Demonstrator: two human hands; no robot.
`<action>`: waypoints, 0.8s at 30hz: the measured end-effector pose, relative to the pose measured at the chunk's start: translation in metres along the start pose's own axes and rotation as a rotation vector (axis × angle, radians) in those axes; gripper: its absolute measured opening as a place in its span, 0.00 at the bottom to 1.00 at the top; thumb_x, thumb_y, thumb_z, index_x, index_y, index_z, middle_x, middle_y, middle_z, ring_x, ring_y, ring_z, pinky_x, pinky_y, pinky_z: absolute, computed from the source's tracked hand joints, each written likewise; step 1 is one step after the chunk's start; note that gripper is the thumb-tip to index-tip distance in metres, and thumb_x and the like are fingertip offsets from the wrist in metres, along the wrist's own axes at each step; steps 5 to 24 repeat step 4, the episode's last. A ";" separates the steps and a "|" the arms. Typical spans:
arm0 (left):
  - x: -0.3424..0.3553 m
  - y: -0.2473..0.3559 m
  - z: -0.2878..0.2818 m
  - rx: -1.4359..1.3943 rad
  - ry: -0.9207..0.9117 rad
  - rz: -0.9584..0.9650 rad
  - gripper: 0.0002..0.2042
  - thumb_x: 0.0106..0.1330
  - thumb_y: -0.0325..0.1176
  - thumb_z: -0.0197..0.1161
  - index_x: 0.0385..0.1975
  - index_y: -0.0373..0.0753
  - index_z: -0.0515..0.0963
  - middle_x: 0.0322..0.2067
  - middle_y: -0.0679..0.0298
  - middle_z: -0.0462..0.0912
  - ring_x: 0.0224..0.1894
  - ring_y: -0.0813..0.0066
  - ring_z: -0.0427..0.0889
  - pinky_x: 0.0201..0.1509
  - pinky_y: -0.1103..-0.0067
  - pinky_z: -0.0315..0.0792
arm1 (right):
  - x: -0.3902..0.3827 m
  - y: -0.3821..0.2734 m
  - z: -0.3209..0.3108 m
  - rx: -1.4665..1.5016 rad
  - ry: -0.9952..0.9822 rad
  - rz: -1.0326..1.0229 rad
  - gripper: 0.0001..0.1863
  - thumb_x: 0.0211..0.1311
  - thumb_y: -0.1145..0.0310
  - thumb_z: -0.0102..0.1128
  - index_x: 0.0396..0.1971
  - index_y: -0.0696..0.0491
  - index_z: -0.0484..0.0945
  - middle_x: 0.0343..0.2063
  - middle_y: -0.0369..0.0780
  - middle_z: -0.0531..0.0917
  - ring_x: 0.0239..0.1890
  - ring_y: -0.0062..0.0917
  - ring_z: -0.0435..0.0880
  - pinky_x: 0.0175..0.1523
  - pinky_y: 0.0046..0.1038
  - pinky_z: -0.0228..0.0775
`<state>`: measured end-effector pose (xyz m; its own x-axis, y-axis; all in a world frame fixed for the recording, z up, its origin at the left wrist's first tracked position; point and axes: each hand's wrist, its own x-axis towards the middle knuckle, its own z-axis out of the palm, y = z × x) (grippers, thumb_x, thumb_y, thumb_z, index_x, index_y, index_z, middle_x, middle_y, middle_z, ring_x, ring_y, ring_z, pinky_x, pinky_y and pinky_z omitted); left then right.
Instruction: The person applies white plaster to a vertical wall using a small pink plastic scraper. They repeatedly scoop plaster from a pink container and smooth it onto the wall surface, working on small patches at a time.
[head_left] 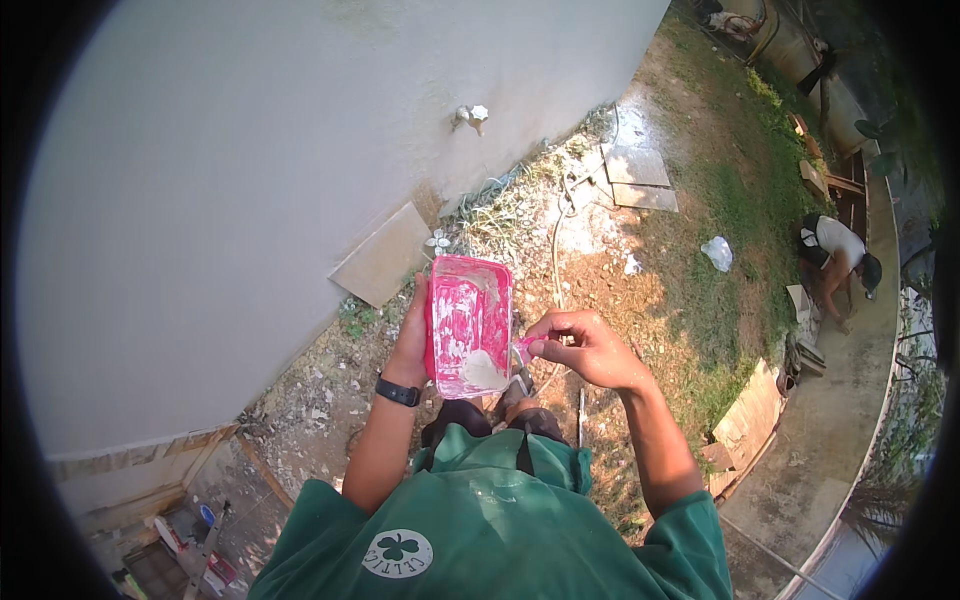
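A pink rectangular plastic tray (458, 322), smeared with white residue, is tilted toward me in front of my body. In its lower right corner lies a lump of off-white paste (483, 371). My left hand (411, 340) grips the tray by its left side, fingers partly hidden behind it; a dark band circles that wrist. Just beside the tray's right edge, my right hand (588, 348) is closed around the pink handle of a small tool (530, 346). The tool's working end is too small to make out clearly, so its kind is uncertain.
A grey wall (230, 180) with a tap (470, 118) rises on the left. A flat board (383, 255) leans against it. Paving slabs (640, 178), a hose (556, 250) and rubble lie on the ground. At far right another person (838, 250) bends over near a concrete ledge (850, 370).
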<state>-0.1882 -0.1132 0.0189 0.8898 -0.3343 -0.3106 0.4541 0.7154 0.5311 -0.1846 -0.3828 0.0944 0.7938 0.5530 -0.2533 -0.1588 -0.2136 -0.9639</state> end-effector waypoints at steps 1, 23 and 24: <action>0.011 0.006 0.003 0.012 0.022 -0.008 0.38 0.76 0.68 0.46 0.66 0.36 0.72 0.57 0.54 0.84 0.54 0.68 0.87 0.59 0.70 0.83 | 0.019 -0.009 -0.021 -0.002 0.038 -0.040 0.09 0.71 0.70 0.67 0.44 0.59 0.87 0.32 0.33 0.87 0.37 0.15 0.83 0.37 0.21 0.72; 0.041 0.023 0.012 0.107 0.296 0.124 0.37 0.76 0.67 0.48 0.69 0.39 0.70 0.61 0.58 0.81 0.60 0.69 0.83 0.64 0.69 0.79 | 0.077 -0.052 -0.077 -0.018 0.124 -0.002 0.10 0.68 0.69 0.68 0.45 0.57 0.89 0.35 0.36 0.89 0.37 0.18 0.85 0.43 0.25 0.74; 0.041 0.023 0.012 0.107 0.296 0.124 0.37 0.76 0.67 0.48 0.69 0.39 0.70 0.61 0.58 0.81 0.60 0.69 0.83 0.64 0.69 0.79 | 0.077 -0.052 -0.077 -0.018 0.124 -0.002 0.10 0.68 0.69 0.68 0.45 0.57 0.89 0.35 0.36 0.89 0.37 0.18 0.85 0.43 0.25 0.74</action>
